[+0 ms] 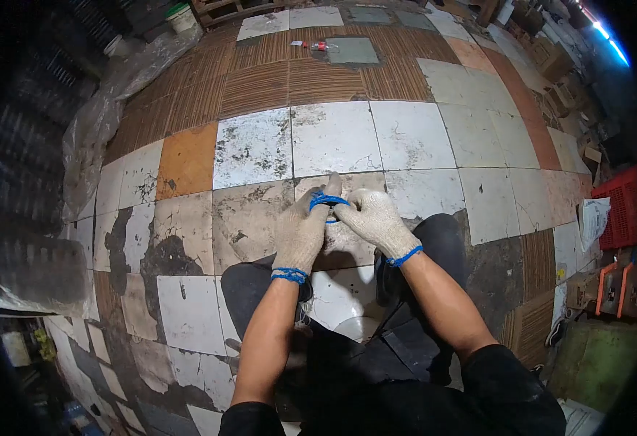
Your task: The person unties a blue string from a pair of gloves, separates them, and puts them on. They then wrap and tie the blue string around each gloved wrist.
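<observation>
My left hand (302,229) and my right hand (378,224) both wear off-white knitted gloves with blue cuffs. They meet in front of my knees, above the tiled floor. Between them is a bundled glove with a blue edge (327,198), its greyish fingertip pointing away from me. The fingers of both hands are closed on this blue edge. Part of the bundle is hidden behind my fingers.
A clear bottle with a red label (318,46) lies on the floor (333,138) ahead. Plastic sheeting (90,145) runs along the left. At right are a red crate (623,211), orange-handled items (609,287) and a green box (603,360).
</observation>
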Motion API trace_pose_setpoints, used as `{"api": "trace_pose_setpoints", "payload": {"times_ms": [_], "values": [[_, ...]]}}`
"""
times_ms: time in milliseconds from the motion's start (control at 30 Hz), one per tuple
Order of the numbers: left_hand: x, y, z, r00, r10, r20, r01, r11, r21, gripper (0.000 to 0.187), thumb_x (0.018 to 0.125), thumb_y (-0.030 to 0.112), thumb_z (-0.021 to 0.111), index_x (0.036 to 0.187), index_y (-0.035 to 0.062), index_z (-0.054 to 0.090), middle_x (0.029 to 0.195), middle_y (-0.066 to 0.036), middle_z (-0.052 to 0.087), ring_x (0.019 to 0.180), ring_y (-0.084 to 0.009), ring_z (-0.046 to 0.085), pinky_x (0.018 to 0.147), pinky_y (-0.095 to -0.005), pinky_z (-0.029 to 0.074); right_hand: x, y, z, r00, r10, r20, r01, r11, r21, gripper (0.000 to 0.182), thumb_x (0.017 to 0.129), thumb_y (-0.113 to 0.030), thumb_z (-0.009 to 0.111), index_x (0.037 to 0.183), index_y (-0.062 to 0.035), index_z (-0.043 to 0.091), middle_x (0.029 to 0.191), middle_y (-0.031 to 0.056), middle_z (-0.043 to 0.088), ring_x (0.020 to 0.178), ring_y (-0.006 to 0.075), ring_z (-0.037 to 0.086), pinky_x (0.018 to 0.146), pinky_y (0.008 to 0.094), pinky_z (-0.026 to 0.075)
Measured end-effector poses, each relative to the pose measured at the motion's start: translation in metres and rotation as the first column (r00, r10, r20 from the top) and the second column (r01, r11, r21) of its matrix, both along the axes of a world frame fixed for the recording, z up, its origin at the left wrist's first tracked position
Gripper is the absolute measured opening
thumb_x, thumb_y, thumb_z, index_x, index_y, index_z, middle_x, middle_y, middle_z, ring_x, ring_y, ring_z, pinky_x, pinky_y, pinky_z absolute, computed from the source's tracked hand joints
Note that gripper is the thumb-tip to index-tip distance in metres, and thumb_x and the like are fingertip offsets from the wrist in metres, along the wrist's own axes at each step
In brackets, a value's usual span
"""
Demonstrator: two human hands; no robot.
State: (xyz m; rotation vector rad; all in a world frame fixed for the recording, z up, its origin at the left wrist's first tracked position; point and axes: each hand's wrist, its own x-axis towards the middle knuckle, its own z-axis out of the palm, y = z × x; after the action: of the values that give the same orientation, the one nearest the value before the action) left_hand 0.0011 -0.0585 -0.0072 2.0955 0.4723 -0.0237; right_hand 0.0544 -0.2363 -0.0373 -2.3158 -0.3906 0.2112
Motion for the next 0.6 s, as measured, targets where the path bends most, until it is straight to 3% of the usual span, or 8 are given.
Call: {"api": "trace_pose_setpoints", "payload": {"times_ms": [67, 133, 167, 200, 267, 367, 467, 600], "values": [[0.004, 0.002, -0.001, 0.993, 0.038, -0.114, -0.052, 0.991, -0.120, 0.049, 0.093, 0.038, 0.062, 0.128, 0.0064, 0.075, 0.111, -0.027, 0.077, 0.107, -0.0424, 0.074, 0.092, -0.0477, 0.056, -0.003, 0.001, 0.012, 0.981, -0.002, -0.192, 0.014, 0.998, 0.062, 0.046, 0.091, -0.043, 0.068, 0.089, 0.0028, 0.074, 0.088, 0.0271, 0.072, 0.084, 0.0420, 0.072, 0.079, 0.0521, 0.055], [0.004, 0.005, -0.002, 0.971, 0.060, -0.232, -0.115, 0.966, -0.230, 0.048, 0.092, 0.038, 0.062, 0.124, 0.0058, 0.076, 0.108, -0.027, 0.077, 0.106, -0.0425, 0.074, 0.091, -0.0483, 0.055, 0.007, 0.001, -0.025, 0.991, -0.076, -0.113, 0.100, 0.969, 0.227, 0.051, 0.096, -0.048, 0.066, 0.099, 0.0016, 0.075, 0.091, 0.0237, 0.074, 0.081, 0.0360, 0.072, 0.075, 0.0482, 0.056], [0.008, 0.010, -0.034, 0.983, 0.090, -0.161, -0.112, 0.984, -0.137, 0.045, 0.092, 0.037, 0.060, 0.118, 0.0052, 0.078, 0.107, -0.027, 0.076, 0.102, -0.0452, 0.073, 0.088, -0.0523, 0.054, 0.011, 0.000, -0.037, 0.990, -0.117, -0.078, 0.136, 0.941, 0.309, 0.053, 0.098, -0.051, 0.065, 0.104, 0.0011, 0.076, 0.092, 0.0220, 0.075, 0.080, 0.0331, 0.072, 0.072, 0.0463, 0.057], [0.010, 0.013, -0.048, 0.985, 0.095, -0.144, -0.109, 0.990, -0.094, 0.046, 0.092, 0.038, 0.059, 0.119, 0.0056, 0.077, 0.108, -0.028, 0.076, 0.102, -0.0464, 0.073, 0.089, -0.0533, 0.054, 0.011, -0.002, -0.034, 0.949, -0.063, -0.308, 0.189, 0.898, 0.397, 0.059, 0.100, -0.055, 0.062, 0.120, 0.0003, 0.070, 0.104, 0.0206, 0.074, 0.082, 0.0297, 0.071, 0.071, 0.0436, 0.056], [0.012, 0.017, -0.065, 0.989, 0.104, -0.103, -0.105, 0.994, -0.004, 0.047, 0.093, 0.039, 0.058, 0.120, 0.0064, 0.077, 0.108, -0.029, 0.076, 0.102, -0.0484, 0.072, 0.089, -0.0552, 0.054, 0.011, -0.004, -0.021, 0.722, 0.122, -0.681, 0.346, 0.789, 0.508, 0.077, 0.104, -0.062, 0.057, 0.151, -0.0013, 0.060, 0.126, 0.0178, 0.072, 0.087, 0.0229, 0.069, 0.068, 0.0382, 0.055], [0.015, 0.018, -0.081, 0.993, 0.114, -0.032, -0.108, 0.984, 0.144, 0.048, 0.094, 0.040, 0.056, 0.123, 0.0079, 0.076, 0.110, -0.029, 0.075, 0.104, -0.0508, 0.071, 0.092, -0.0575, 0.053, 0.006, 0.005, -0.032, 0.615, 0.368, -0.697, 0.258, 0.741, 0.619, 0.080, 0.106, -0.068, 0.049, 0.148, 0.0000, 0.057, 0.098, 0.0120, 0.072, 0.071, 0.0173, 0.064, 0.057, 0.0312, 0.051], [0.014, 0.016, -0.070, 0.990, 0.092, -0.103, -0.065, 0.969, 0.240, 0.048, 0.096, 0.041, 0.054, 0.125, 0.0096, 0.075, 0.110, -0.029, 0.075, 0.107, -0.0498, 0.071, 0.094, -0.0583, 0.053, -0.006, 0.023, -0.030, 0.557, 0.437, -0.706, 0.289, 0.695, 0.658, 0.084, 0.108, -0.073, 0.040, 0.146, 0.0007, 0.055, 0.085, 0.0095, 0.070, 0.058, 0.0114, 0.058, 0.046, 0.0257, 0.045], [0.006, -0.005, -0.033, 0.999, 0.029, 0.037, -0.036, 0.980, 0.194, 0.044, 0.100, 0.038, 0.053, 0.126, 0.0111, 0.075, 0.106, -0.028, 0.076, 0.103, -0.0483, 0.072, 0.092, -0.0583, 0.054, -0.006, 0.031, -0.035, 0.609, 0.414, -0.677, 0.266, 0.697, 0.666, 0.082, 0.108, -0.076, 0.035, 0.129, -0.0027, 0.064, 0.075, 0.0074, 0.067, 0.049, 0.0115, 0.052, 0.040, 0.0268, 0.041]]}}
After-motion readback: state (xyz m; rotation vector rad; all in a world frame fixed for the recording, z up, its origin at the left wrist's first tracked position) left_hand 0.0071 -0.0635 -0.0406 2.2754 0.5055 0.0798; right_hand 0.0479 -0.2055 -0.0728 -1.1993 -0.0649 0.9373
